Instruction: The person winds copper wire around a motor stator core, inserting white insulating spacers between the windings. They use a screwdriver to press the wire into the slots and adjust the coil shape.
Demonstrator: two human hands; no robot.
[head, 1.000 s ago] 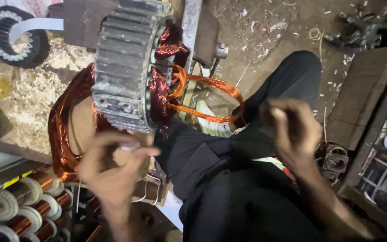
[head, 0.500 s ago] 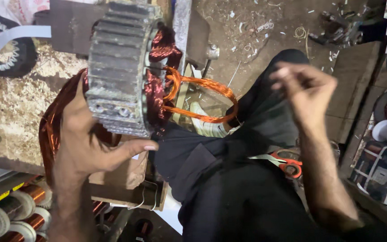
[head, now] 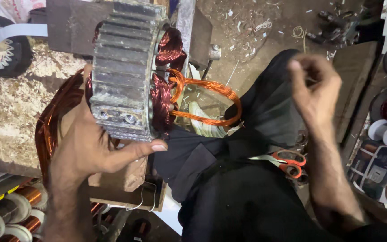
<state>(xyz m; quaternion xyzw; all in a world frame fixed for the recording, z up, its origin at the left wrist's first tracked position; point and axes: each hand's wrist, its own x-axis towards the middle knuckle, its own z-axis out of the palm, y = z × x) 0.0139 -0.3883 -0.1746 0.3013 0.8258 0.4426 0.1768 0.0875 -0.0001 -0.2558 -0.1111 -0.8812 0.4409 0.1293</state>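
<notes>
The left hand (head: 92,150) cups the near underside of a grey ribbed motor stator (head: 124,67), fingers spread against it. Copper wire loops (head: 204,101) stick out of its right side. The right hand (head: 314,92), raised to the right over a black-clothed knee (head: 265,103), pinches its fingers together; whatever they grip is too fine to see. Orange-handled scissors (head: 287,161) lie near it.

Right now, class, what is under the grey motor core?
Under the core, the left hand cups its lower edge above a wooden block. Whatever lies beneath the hand is hidden.
</notes>
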